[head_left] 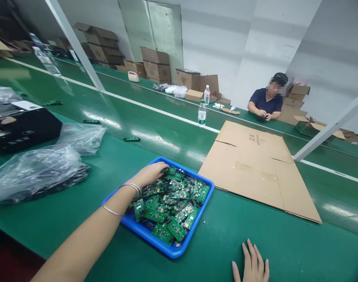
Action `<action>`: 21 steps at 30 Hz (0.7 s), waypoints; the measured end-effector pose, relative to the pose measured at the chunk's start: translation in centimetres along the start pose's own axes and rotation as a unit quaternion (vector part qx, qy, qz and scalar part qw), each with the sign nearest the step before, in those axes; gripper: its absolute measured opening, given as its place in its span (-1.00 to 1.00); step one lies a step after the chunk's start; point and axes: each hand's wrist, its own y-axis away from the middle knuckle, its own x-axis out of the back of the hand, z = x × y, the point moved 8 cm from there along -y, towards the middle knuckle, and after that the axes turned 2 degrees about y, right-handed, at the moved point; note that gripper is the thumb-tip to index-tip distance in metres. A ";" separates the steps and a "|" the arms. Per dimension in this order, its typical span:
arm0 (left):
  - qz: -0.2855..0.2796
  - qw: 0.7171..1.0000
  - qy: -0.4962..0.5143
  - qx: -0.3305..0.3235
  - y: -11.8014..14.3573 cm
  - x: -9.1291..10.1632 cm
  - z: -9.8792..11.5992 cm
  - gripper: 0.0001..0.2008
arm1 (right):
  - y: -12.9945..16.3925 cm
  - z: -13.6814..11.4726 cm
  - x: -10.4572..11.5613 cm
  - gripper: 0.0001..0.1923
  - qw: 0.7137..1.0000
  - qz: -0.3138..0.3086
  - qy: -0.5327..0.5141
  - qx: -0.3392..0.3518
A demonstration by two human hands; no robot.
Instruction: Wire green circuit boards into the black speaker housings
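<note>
Reaching forward, the left hand [149, 174] lies on the heap of green circuit boards [169, 205] at the far left corner of the blue tray [155, 241]. Its fingers are curled downward with the tips on or among the boards near the tray's far edge; whether they pinch a board cannot be told. Thin bangles ring the wrist and forearm. The boards fill the tray in a loose, overlapping pile, lying at many angles. The tray sits on the green table [79, 211], directly in front of the person.

The right hand [251, 264] rests palm down on the table at the lower edge of the view, right of the tray and apart from it. Its fingers are straight and slightly spread, holding nothing.

Beside the tray on the right, a flattened cardboard sheet [255, 168] lies on the table. To the left lie clear plastic bags [37, 172] with dark contents, and behind them a black box [22, 129]. Two water bottles [202, 112] stand farther back on the table. A seated co-worker [267, 103] at the far right has both hands together on a small item. Stacked cardboard boxes [155, 64] line the back wall.
</note>
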 end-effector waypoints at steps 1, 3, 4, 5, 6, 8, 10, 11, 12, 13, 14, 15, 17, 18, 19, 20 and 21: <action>0.000 1.000 -0.007 0.005 0.1 0.3 -0.3 -0.61 | 0.0 0.0 0.2 -0.43 1.000 0.003 0.007 0.001; 0.001 1.000 -0.018 0.019 0.0 1.0 -1.0 -0.57 | 0.0 -0.1 0.4 -0.44 1.000 0.009 0.018 0.007; -0.001 0.999 -0.022 0.027 -0.1 1.2 -1.3 -0.58 | 0.0 -0.2 0.4 -0.45 1.000 0.011 0.022 0.010; -0.004 0.999 -0.023 0.033 -0.2 1.4 -1.5 -0.60 | 0.1 -0.2 0.4 -0.45 1.000 0.012 0.024 0.012; -0.006 0.999 -0.022 0.037 -0.4 1.4 -1.6 -0.63 | 0.1 -0.2 0.4 -0.44 0.999 0.013 0.026 0.014; -0.006 0.999 -0.016 0.043 -0.8 1.5 -1.6 -0.70 | 0.1 -0.1 0.3 -0.44 0.999 0.016 0.026 0.014; 0.004 0.999 -0.005 0.049 -1.0 1.4 -1.4 -0.74 | 0.1 -0.1 0.3 -0.43 1.000 0.018 0.020 0.012; 0.011 0.998 0.002 0.054 -1.1 1.3 -1.2 -0.74 | 0.1 -0.1 0.3 -0.43 1.000 0.017 0.016 0.011; 0.021 0.998 0.009 0.063 -1.1 1.3 -1.2 -0.74 | 0.1 -0.1 0.3 -0.43 1.000 0.017 0.011 0.009; 0.032 0.997 0.017 0.075 -1.0 1.3 -1.1 -0.73 | 0.1 -0.1 0.3 -0.42 1.000 0.016 0.006 0.008; 0.044 0.995 0.026 0.089 -0.8 1.4 -1.2 -0.71 | 0.0 -0.1 0.4 -0.42 1.000 0.015 0.003 0.007; 0.058 0.992 0.036 0.105 -0.6 1.6 -1.3 -0.69 | 0.0 -0.1 0.4 -0.42 1.000 0.014 0.002 0.005; 0.090 0.984 0.061 0.141 0.3 2.1 -1.8 -0.64 | 0.1 -0.1 0.5 -0.41 1.000 0.011 0.003 0.003; 0.106 0.978 0.076 0.162 0.9 2.4 -2.3 -0.62 | 0.1 -0.1 0.6 -0.41 1.000 0.011 0.004 0.003; 0.122 0.971 0.093 0.185 1.6 2.6 -2.8 -0.60 | 0.1 -0.1 0.6 -0.41 1.000 0.011 0.005 0.003; 0.136 0.962 0.112 0.208 2.4 2.8 -3.4 -0.58 | 0.1 -0.2 0.7 -0.41 1.000 0.011 0.005 0.004; 0.147 0.953 0.133 0.231 3.4 2.8 -4.0 -0.56 | 0.1 -0.2 0.8 -0.40 1.000 0.011 0.005 0.005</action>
